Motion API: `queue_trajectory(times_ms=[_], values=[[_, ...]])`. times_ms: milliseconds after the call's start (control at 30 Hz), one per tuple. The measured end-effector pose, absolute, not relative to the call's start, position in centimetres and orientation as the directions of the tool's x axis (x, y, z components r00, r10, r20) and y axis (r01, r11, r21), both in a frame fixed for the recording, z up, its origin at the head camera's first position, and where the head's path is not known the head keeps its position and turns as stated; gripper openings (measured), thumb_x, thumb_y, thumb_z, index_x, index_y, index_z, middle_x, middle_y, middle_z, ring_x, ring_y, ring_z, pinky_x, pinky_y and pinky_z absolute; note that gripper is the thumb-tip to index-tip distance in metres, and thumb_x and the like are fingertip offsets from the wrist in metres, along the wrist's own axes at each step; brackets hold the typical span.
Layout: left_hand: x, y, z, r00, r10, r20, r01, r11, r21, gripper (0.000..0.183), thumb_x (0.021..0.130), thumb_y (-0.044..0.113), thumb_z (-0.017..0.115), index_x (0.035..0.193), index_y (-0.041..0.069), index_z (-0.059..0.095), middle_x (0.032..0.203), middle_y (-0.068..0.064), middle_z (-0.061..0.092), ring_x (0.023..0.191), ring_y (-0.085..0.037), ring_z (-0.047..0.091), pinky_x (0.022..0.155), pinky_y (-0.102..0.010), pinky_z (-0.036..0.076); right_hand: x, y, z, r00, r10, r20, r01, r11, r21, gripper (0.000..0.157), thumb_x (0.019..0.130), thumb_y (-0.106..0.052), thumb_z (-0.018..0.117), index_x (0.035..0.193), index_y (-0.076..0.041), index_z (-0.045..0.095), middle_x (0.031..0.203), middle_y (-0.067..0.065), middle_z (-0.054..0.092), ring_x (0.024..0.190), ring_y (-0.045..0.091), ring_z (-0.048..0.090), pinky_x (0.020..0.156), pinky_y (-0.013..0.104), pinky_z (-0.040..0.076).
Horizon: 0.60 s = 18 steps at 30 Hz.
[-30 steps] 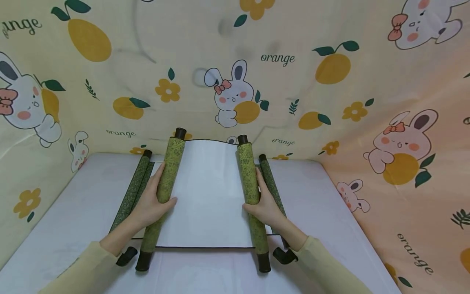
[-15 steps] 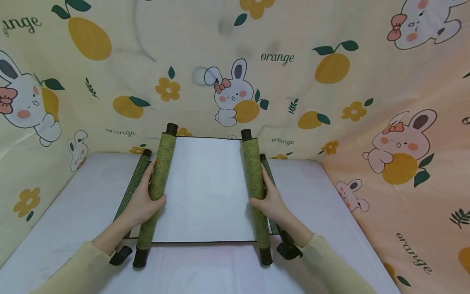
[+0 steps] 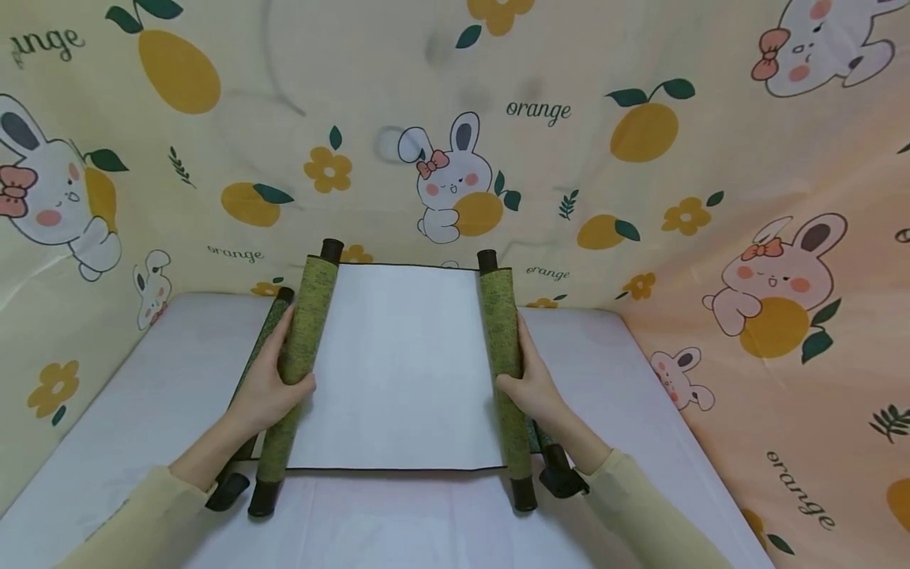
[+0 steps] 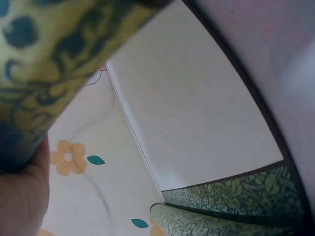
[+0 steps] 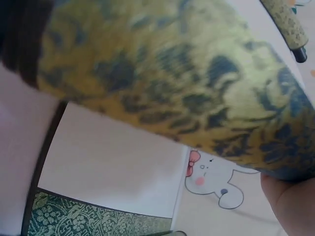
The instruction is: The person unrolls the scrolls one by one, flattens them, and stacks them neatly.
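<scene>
A hanging scroll with yellow-green patterned rolls is spread between the two hands, its blank white paper (image 3: 405,371) stretched from roll to roll. My left hand (image 3: 257,395) grips the left roll (image 3: 302,340), thumb over its inner side and fingers behind. The right roll (image 3: 506,340) is gripped by my right hand (image 3: 539,389) in the same way. Both rolls have dark end knobs. Under it lies a second scroll with a dark green roll (image 3: 263,336) at its left; its white paper (image 4: 197,108) and green patterned border (image 4: 236,189) show in the left wrist view.
The scrolls are over a table with a white cover (image 3: 398,525). A cream cloth backdrop (image 3: 554,158) printed with rabbits, oranges and flowers rises behind and at both sides. The lower scroll's dark end knobs (image 3: 565,480) stick out near the wrists.
The two yellow-green rolls have moved apart, left roll leftward and right roll rightward, showing more white paper. They now cover more of the dark green scroll.
</scene>
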<state>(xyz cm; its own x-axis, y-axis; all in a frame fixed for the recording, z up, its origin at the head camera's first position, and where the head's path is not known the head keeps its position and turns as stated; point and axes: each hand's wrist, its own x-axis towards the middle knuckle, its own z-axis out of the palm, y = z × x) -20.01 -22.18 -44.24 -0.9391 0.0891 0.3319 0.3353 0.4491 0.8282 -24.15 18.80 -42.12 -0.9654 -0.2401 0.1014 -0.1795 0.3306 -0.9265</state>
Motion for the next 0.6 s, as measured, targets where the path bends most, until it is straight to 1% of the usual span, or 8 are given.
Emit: queue_trajectory(times_ms=[67, 133, 200, 267, 333, 400, 500, 600], values=[[-19.95, -22.21, -44.14, -0.944, 0.093, 0.315, 0.324, 0.429, 0.843, 0.110, 0.090, -0.007, 0.065, 0.169, 0.026, -0.004, 0.173, -0.018, 0.001, 0.155, -0.047, 0.009, 0.112, -0.075, 0.024, -24.21, 18.74, -42.17, -0.969, -0.230, 0.091, -0.167, 0.337, -0.927, 0.114, 0.087, 0.004, 0.062, 0.166, -0.039, -0.008, 0.174, -0.003, -0.008, 0.159, 0.024, -0.003, 0.122, 0.059, 0.017], [-19.92, -22.25, -44.11, -0.948, 0.098, 0.303, 0.316, 0.406, 0.857, 0.108, 0.092, -0.006, 0.063, 0.168, 0.027, -0.006, 0.174, -0.016, -0.001, 0.156, -0.045, 0.007, 0.113, -0.072, 0.022, -24.26, 18.73, -42.25, -0.971, -0.222, 0.087, -0.163, 0.353, -0.921, 0.118, 0.088, -0.002, 0.072, 0.166, -0.037, -0.009, 0.174, -0.002, -0.007, 0.160, 0.027, -0.003, 0.123, 0.060, 0.016], [-19.86, -22.30, -44.15, -0.952, 0.100, 0.289, 0.305, 0.388, 0.870, 0.105, 0.095, -0.005, 0.061, 0.168, 0.027, -0.008, 0.174, -0.015, -0.004, 0.157, -0.043, 0.004, 0.115, -0.072, 0.020, -24.30, 18.72, -42.37, -0.972, -0.217, 0.091, -0.170, 0.382, -0.908, 0.125, 0.086, -0.010, 0.083, 0.167, -0.034, -0.009, 0.174, 0.000, -0.006, 0.160, 0.029, -0.002, 0.124, 0.061, 0.015], [-19.86, -22.33, -44.27, -0.952, 0.097, 0.291, 0.306, 0.377, 0.874, 0.102, 0.097, -0.004, 0.060, 0.168, 0.026, -0.008, 0.174, -0.015, -0.006, 0.157, -0.043, 0.002, 0.115, -0.073, 0.017, -24.32, 18.73, -42.51, -0.970, -0.219, 0.106, -0.190, 0.408, -0.893, 0.130, 0.083, -0.015, 0.090, 0.167, -0.030, -0.009, 0.174, 0.002, -0.006, 0.160, 0.031, -0.002, 0.124, 0.060, 0.014], [-19.84, -22.32, -44.37, -0.954, 0.087, 0.286, 0.297, 0.381, 0.876, 0.101, 0.099, 0.001, 0.061, 0.168, 0.027, -0.009, 0.173, -0.015, -0.006, 0.157, -0.044, 0.001, 0.115, -0.074, 0.015, -24.31, 18.74, -42.58, -0.967, -0.225, 0.119, -0.207, 0.423, -0.882, 0.130, 0.083, -0.016, 0.090, 0.167, -0.028, -0.009, 0.174, 0.003, -0.005, 0.160, 0.032, 0.000, 0.124, 0.060, 0.015], [-19.81, -22.28, -44.40, -0.960, 0.068, 0.272, 0.275, 0.405, 0.872, 0.104, 0.099, 0.009, 0.068, 0.168, 0.029, -0.008, 0.174, -0.015, -0.004, 0.157, -0.045, 0.003, 0.115, -0.076, 0.016, -24.29, 18.83, -42.62, -0.966, -0.227, 0.125, -0.214, 0.427, -0.879, 0.128, 0.085, -0.014, 0.088, 0.167, -0.029, -0.008, 0.175, 0.004, -0.003, 0.159, 0.033, 0.003, 0.123, 0.060, 0.018], [-19.82, -22.27, -44.45, -0.965, 0.034, 0.260, 0.247, 0.451, 0.857, 0.115, 0.094, 0.022, 0.080, 0.168, 0.031, -0.008, 0.174, -0.016, -0.002, 0.156, -0.048, 0.006, 0.114, -0.077, 0.017, -24.26, 19.13, -42.46, -0.968, -0.224, 0.117, -0.205, 0.430, -0.879, 0.122, 0.088, -0.012, 0.083, 0.167, -0.032, -0.007, 0.175, 0.005, -0.001, 0.159, 0.035, 0.006, 0.121, 0.062, 0.023], [-19.95, -22.39, -44.56, -0.960, 0.020, 0.280, 0.258, 0.452, 0.854, 0.121, 0.089, 0.018, 0.085, 0.168, 0.031, -0.006, 0.173, -0.018, 0.000, 0.156, -0.050, 0.007, 0.113, -0.077, 0.019, -24.29, 19.49, -42.19, -0.972, -0.212, 0.102, -0.188, 0.440, -0.878, 0.118, 0.090, -0.011, 0.080, 0.167, -0.034, -0.006, 0.175, 0.005, 0.000, 0.159, 0.035, 0.006, 0.120, 0.063, 0.026]])
